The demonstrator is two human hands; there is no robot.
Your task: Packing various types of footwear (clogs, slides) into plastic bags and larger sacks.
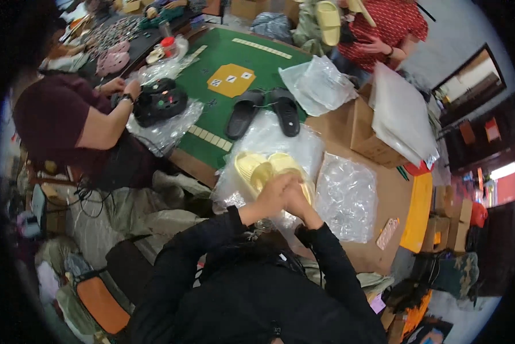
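A pair of pale yellow slide slippers (249, 164) lies on clear plastic bags (226, 186) right in front of me. My left hand (273, 194) and my right hand (297, 198) meet over the slippers, fingers drawn together and overlapping. Whatever is pinched between them is hidden by the hands. Just beyond, a pair of black slide slippers (245, 116) rests toes apart, joined by a thin tie near one end. To the right of my hands a sheet of clear bubble wrap (347, 198) lies flat on the brown table.
A cardboard box (364, 129) with stacked plastic sheets (403, 117) stands at right. A phone in a patterned case (387, 233) lies near the table edge. At left a co-worker (68, 114) handles black clogs (162, 103); another person (392, 34) holds yellow slippers (328, 23) across the green table top (211, 51).
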